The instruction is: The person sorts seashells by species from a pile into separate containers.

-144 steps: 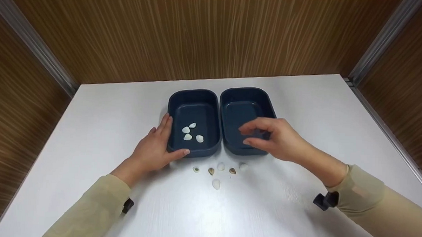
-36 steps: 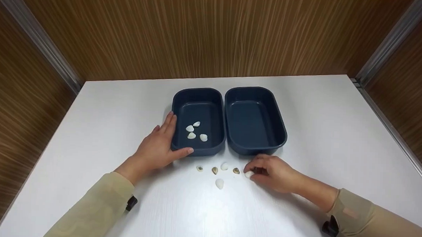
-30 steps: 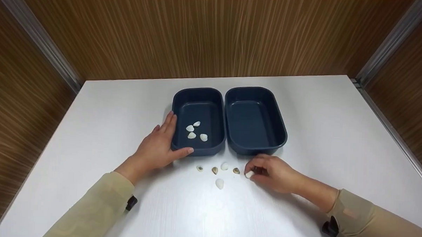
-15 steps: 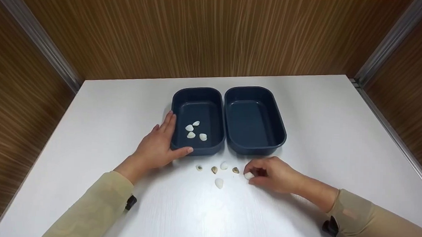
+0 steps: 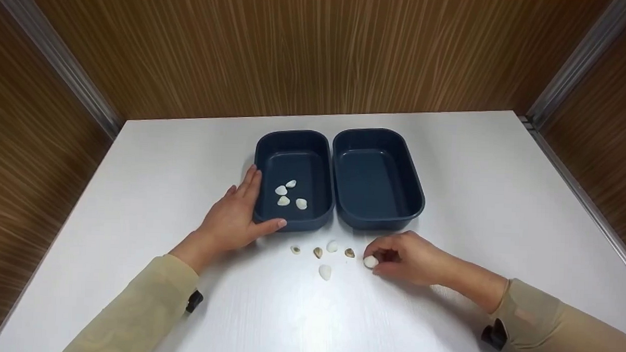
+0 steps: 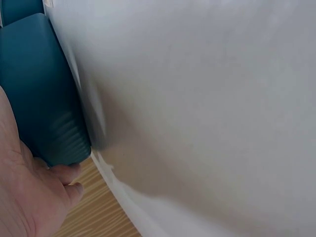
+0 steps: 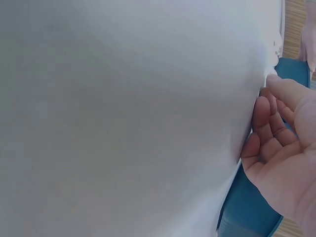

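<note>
Two dark blue trays stand side by side on the white table (image 5: 464, 165). The left tray (image 5: 264, 158) holds several white shells (image 5: 290, 194); the right tray (image 5: 414, 192) holds nothing. My left hand (image 5: 236, 217) rests flat against the left tray's near left corner, fingers straight along its wall and thumb along its front. My right hand (image 5: 401, 254) sits on the table in front of the right tray and pinches a white shell (image 5: 370, 261) between thumb and fingers. Several more shells (image 5: 325, 252) lie on the table in front of the trays, one (image 5: 324, 272) nearer me.
Brown wood-grain walls (image 5: 307, 51) close in the table at the back and both sides, with metal corner strips (image 5: 572, 60). The left wrist view shows the blue tray wall (image 6: 39, 94) beside my palm; the right wrist view shows curled fingers (image 7: 269, 133) against the white tabletop.
My right hand came down from over the right tray to the table and took hold of the rightmost white shell, turning it slightly. The left hand and trays have stayed put.
</note>
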Demonstrator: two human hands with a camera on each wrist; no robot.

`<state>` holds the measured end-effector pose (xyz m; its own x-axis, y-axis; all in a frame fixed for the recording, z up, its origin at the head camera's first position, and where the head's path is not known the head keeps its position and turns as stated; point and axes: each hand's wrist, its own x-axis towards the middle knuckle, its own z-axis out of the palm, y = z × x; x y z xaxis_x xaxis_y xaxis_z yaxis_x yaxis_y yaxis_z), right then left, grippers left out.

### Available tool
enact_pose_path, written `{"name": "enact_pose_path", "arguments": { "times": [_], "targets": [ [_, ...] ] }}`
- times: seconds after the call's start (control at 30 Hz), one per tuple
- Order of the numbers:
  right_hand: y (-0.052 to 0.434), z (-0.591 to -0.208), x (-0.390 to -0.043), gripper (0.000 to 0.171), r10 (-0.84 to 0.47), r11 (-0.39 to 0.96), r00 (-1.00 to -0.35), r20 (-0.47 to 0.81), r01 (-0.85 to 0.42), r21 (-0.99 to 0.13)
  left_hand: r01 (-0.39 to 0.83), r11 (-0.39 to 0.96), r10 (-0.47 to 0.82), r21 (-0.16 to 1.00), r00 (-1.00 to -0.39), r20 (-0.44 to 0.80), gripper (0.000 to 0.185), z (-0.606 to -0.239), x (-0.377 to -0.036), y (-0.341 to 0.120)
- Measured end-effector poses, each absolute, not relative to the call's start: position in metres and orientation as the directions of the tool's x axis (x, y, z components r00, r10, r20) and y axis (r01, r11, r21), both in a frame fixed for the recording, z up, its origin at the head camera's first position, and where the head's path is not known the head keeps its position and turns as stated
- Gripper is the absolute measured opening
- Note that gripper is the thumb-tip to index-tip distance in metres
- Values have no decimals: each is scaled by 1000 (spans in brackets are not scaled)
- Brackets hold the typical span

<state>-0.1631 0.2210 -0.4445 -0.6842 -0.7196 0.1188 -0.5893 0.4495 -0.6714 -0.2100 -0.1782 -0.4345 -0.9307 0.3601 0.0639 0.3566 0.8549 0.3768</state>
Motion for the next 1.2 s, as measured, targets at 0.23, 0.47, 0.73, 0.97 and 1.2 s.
{"name": "enact_pose_path", "arguments": {
  "times": [0.23,0.47,0.73,0.97,1.2],
  "targets": [
    [220,-430,-164,20,-736,421,-661,144,-614,-668,363,853,366,375,-928,68,124,-433,-210,-179],
    [208,-397,-170,23,-743,378,-620,251,-699,-607,364,856,364,366,-929,71,124,-434,-210,-178],
    [184,-359,-190,24,-729,295,-531,431,-812,-503,355,857,358,373,-932,63,123,-433,-208,-178],
    [162,-338,-210,25,-694,330,-570,440,-795,-509,342,864,350,368,-936,48,125,-434,-209,-178],
    [143,-336,-229,26,-655,372,-639,403,-738,-563,328,871,343,367,-939,25,126,-433,-209,-178]
  ]
}}
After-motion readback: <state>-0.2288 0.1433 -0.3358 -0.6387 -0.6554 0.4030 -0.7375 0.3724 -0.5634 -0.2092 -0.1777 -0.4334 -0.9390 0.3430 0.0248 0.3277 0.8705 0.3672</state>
